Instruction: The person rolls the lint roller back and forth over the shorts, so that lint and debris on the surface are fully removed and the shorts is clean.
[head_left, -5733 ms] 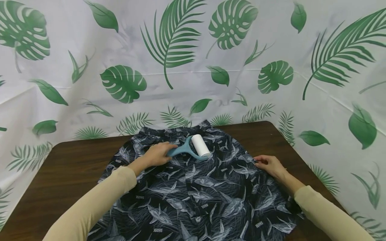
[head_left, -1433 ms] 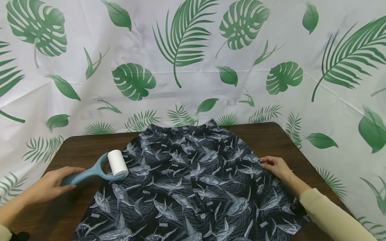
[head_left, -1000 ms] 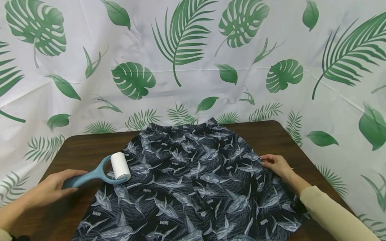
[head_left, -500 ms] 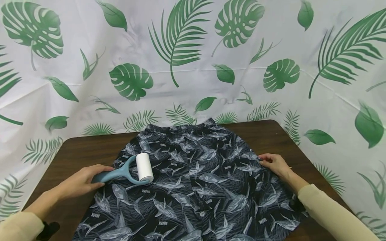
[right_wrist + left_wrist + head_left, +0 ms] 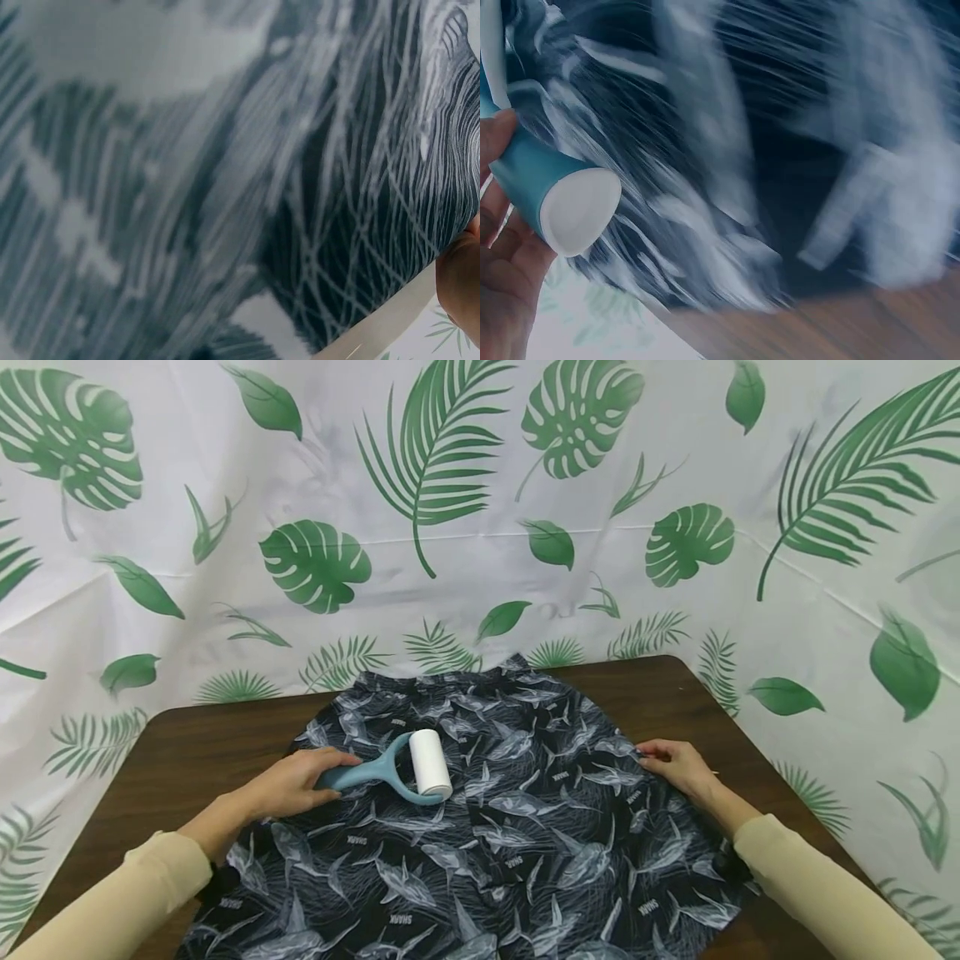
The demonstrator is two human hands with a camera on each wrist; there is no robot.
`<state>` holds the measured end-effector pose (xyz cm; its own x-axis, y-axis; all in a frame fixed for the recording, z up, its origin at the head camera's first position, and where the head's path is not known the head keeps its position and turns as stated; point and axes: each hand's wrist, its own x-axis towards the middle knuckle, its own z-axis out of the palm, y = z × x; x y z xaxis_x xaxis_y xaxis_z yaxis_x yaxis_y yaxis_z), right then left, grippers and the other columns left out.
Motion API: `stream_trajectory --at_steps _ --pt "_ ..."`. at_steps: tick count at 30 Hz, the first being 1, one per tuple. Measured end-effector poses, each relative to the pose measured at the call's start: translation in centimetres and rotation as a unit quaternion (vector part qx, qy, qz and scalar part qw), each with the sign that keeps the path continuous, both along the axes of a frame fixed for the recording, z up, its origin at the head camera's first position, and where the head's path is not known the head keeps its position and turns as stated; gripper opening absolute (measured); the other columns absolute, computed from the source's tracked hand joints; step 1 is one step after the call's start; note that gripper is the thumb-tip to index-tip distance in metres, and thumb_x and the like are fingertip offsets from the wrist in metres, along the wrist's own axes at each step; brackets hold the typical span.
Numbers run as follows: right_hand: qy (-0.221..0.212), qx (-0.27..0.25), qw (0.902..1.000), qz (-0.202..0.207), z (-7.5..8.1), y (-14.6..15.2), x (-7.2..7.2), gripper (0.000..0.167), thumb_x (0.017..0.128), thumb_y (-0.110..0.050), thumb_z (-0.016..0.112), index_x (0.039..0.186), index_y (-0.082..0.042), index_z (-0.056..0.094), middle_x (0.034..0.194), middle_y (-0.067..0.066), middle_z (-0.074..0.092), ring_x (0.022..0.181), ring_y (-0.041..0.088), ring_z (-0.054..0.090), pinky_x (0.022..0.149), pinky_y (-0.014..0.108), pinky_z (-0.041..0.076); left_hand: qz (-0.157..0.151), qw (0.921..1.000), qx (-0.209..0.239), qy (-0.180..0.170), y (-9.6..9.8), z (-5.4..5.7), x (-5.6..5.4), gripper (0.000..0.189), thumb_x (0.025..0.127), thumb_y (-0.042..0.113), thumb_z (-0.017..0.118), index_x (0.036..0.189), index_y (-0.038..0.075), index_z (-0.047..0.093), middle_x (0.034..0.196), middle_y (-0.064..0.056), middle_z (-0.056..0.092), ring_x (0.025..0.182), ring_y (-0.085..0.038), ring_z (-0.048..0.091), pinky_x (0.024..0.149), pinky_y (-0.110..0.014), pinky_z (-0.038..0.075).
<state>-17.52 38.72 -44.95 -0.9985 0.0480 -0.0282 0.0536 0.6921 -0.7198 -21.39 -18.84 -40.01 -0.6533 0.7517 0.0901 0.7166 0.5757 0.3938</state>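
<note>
Shorts (image 5: 495, 831): spread over the desk (image 5: 206, 747), dark, printed with pale sharks and the word SHARK, waistband (image 5: 442, 679) at the far end.
Lint roller (image 5: 381, 767): blue forked handle with white roll (image 5: 431, 765); on the upper left part of the shorts, roll just left of the centre seam.
Left hand (image 5: 288, 783): grasping the handle, thumb and fingers round it, over the left side of the shorts.
Right hand (image 5: 681, 770): pinching the right edge of the shorts.
Sleeves (image 5: 817, 885): cream, one at each side of the shorts.
Leafy sheet (image 5: 472, 485): white with green leaves, hanging behind the shorts.
Left wrist view: shorts blurred, pale handle end (image 5: 581, 210) clear.
</note>
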Motion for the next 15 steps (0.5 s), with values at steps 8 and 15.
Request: stream_trajectory --at_steps 8,15 --pt "0.005 0.007 1.0 0.002 -0.2 0.3 -0.1 0.027 0.087 -0.01 0.065 0.109 0.005 0.065 0.102 0.02 0.067 0.082 0.014 0.058 0.07 0.025 0.045 -0.01 0.9996 -0.025 0.008 6.2 0.0 -1.1 0.048 0.081 0.009 0.072 0.126 0.004 0.057 0.115 -0.013 0.061 0.072 -0.008 0.048 0.064 -0.028 0.038" --pt "0.005 0.007 1.0 -0.001 -0.1 0.1 -0.1 0.025 0.087 -0.009 0.065 0.108 0.005 0.066 0.103 0.02 0.067 0.083 0.015 0.057 0.071 0.024 0.045 -0.014 0.9993 -0.028 0.017 10.6 -0.3 -1.9 0.047 0.081 0.01 0.072 0.126 0.006 0.058 0.11 -0.01 0.062 0.066 -0.008 0.046 0.06 -0.026 0.038"
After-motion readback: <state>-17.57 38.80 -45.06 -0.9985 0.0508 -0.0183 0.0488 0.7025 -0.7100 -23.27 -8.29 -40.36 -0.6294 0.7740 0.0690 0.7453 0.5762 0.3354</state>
